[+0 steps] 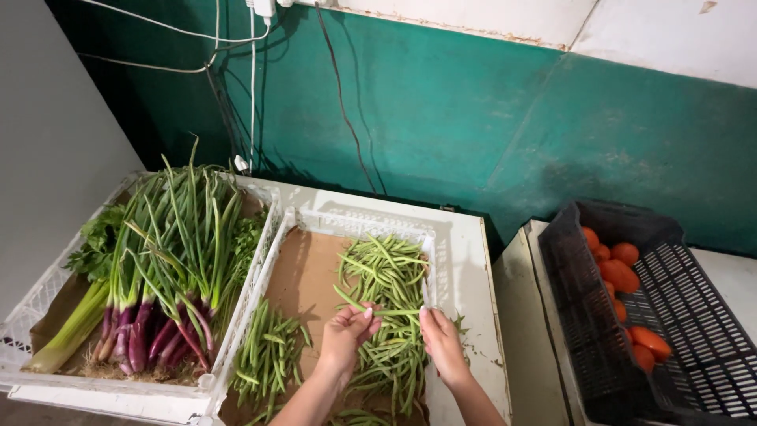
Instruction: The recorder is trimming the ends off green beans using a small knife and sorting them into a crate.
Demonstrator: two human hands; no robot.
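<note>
Bare brown liner lies open between the two bean heaps. The white crate's wall and the spring onions block the left; the worktop strip right stays passable.

left crate: white slatted plastic crate holding purple-based spring onions and leafy green herbs
right crate: black slatted plastic crate holding orange-red tomatoes
wall: teal painted wall with dangling white cables
</note>
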